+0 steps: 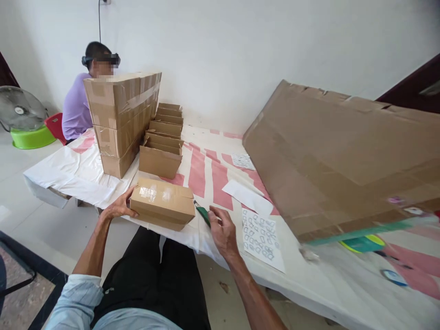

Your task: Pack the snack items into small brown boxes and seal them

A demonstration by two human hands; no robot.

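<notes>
A closed cardboard box (pixel 163 201) lies on the cloth at the table's front edge, with clear tape across its top. My left hand (pixel 120 205) grips the box's left end, thumb low on the near side and fingers behind it. Beside the right end, my right hand (pixel 222 229) is closed around a green utility knife (pixel 202 213). The knife's narrow grey tip points toward the box's right end; whether they touch I cannot tell.
Behind the box stand several open cardboard boxes (pixel 161 160) and a taped stack (pixel 125 110). A big cardboard sheet (pixel 343 160) leans on the right. Printed paper (pixel 263 238) and a tape roll (pixel 394 277) lie on the table (pixel 302 284). A person (pixel 76 107) sits at back left.
</notes>
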